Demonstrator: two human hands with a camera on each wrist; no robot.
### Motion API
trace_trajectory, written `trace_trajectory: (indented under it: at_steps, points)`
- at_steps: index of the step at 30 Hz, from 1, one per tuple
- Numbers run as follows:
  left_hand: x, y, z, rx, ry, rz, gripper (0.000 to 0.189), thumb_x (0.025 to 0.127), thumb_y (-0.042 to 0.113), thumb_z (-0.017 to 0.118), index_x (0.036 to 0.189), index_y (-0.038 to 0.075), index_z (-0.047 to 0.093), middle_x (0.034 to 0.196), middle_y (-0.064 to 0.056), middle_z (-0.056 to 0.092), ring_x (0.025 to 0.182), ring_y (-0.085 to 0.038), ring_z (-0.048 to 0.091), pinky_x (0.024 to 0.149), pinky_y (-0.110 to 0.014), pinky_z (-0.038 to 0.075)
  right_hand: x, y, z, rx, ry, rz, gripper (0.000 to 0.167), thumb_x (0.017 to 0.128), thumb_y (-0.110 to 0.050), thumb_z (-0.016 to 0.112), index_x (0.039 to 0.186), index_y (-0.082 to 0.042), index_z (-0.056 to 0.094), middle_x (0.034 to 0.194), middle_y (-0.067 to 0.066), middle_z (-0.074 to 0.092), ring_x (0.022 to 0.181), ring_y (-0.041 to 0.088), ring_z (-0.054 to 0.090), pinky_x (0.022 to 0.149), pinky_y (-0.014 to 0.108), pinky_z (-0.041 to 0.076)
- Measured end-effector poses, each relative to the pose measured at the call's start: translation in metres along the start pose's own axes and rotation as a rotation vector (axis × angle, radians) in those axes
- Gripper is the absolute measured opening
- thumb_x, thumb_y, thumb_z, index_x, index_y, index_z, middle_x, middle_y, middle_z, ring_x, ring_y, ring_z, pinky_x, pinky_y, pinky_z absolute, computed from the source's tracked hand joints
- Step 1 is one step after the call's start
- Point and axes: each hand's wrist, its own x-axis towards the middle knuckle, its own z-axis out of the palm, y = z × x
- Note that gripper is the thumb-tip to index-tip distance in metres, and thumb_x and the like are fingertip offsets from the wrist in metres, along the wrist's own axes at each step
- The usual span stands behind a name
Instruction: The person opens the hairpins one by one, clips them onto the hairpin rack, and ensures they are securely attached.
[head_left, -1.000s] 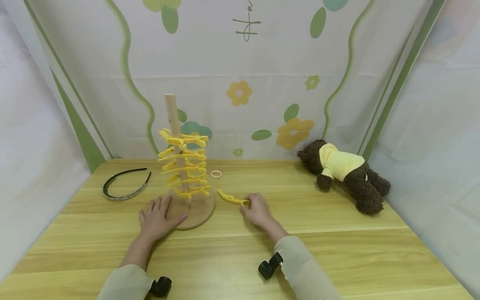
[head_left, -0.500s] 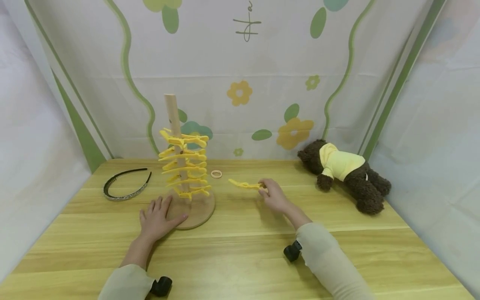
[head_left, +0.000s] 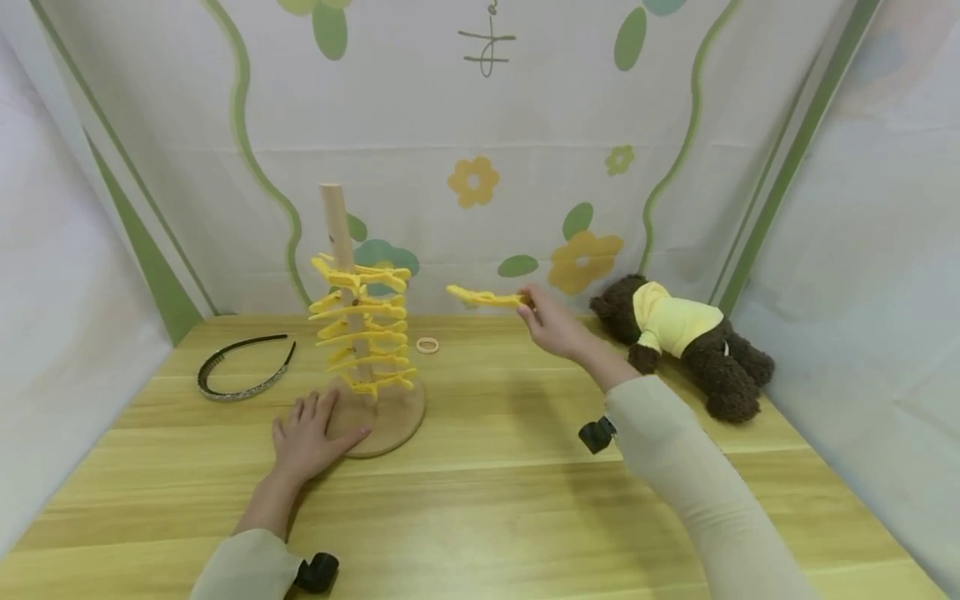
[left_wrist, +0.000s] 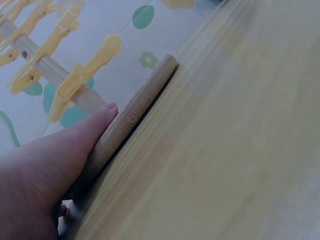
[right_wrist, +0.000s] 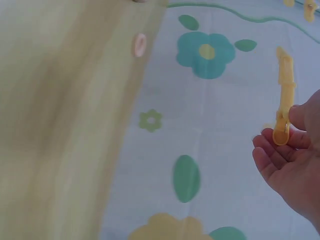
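Note:
My left hand (head_left: pixel 306 442) rests spread on the round wooden base (head_left: pixel 405 421) of a stand. In the left wrist view its thumb lies along the edge of that base. From the base rises a wooden post (head_left: pixel 336 221), and several yellow plastic pieces (head_left: pixel 378 310) sit around it in tiers. To the right of the stand, my right hand (head_left: pixel 558 325) pinches one end of a slim, jointed yellow plastic piece (head_left: pixel 483 297) and holds it above the table, pointing left towards the stand. The right wrist view shows the thumb and fingers on this piece (right_wrist: pixel 286 85); its exact kind is unclear.
A black headband (head_left: pixel 243 392) with a glittery band lies left of the stand. Behind the stand to its right is a small pale ring (head_left: pixel 427 345). A brown teddy bear (head_left: pixel 678 323) in a yellow top lies at the right. Printed cloth (head_left: pixel 525 108) encloses the table.
My right hand has lifted the slim yellow plastic piece from near the tabletop, first moving right, then higher. My left hand stays on the base. The head view has shifted slightly.

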Motion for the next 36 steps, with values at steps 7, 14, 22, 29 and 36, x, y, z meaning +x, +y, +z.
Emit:
trace_trajectory:
  at_steps: [7,14,22,29,36]
  points:
    - [-0.004,0.002,-0.002,-0.008,0.007,0.0,0.09,0.073,0.064,0.048,0.135,0.004,0.024,0.134,-0.03,0.015,0.12,-0.047,0.008,0.085,-0.065,-0.005,0.026,-0.032,-0.026,-0.055,0.043,-0.074,0.025,0.092,-0.01,0.04,0.109,0.007,0.045,0.087,0.013,0.048,0.069,0.022,0.044,0.062,0.032,0.039]
    - [-0.005,0.002,0.0,-0.003,0.012,0.003,0.089,0.073,0.064,0.048,0.135,0.004,0.025,0.134,-0.029,0.017,0.12,-0.047,0.009,0.085,-0.066,-0.004,0.044,-0.063,-0.032,-0.043,0.033,-0.094,0.02,0.09,-0.012,0.046,0.103,0.003,0.049,0.082,0.009,0.05,0.066,0.02,0.044,0.059,0.029,0.039]
    - [-0.006,0.005,-0.001,-0.013,0.016,0.003,0.088,0.073,0.063,0.05,0.134,0.004,0.026,0.134,-0.029,0.018,0.12,-0.047,0.01,0.085,-0.066,-0.003,0.06,-0.093,-0.031,-0.017,0.017,-0.136,0.015,0.09,-0.012,0.047,0.097,0.0,0.05,0.078,0.007,0.05,0.063,0.019,0.041,0.057,0.027,0.037]
    - [-0.006,0.003,-0.001,-0.009,0.022,0.002,0.088,0.073,0.062,0.05,0.134,0.004,0.026,0.134,-0.029,0.017,0.12,-0.047,0.009,0.085,-0.065,-0.004,0.071,-0.115,-0.028,0.012,0.013,-0.161,0.016,0.09,-0.016,0.045,0.099,-0.004,0.049,0.078,0.005,0.048,0.063,0.017,0.04,0.057,0.026,0.035]
    - [-0.004,0.002,-0.001,-0.005,0.034,0.008,0.088,0.072,0.063,0.051,0.134,0.004,0.027,0.134,-0.029,0.018,0.12,-0.047,0.01,0.085,-0.065,-0.003,0.081,-0.135,-0.027,0.028,0.001,-0.182,0.016,0.09,-0.016,0.045,0.098,-0.004,0.049,0.078,0.007,0.047,0.063,0.017,0.041,0.056,0.025,0.034]
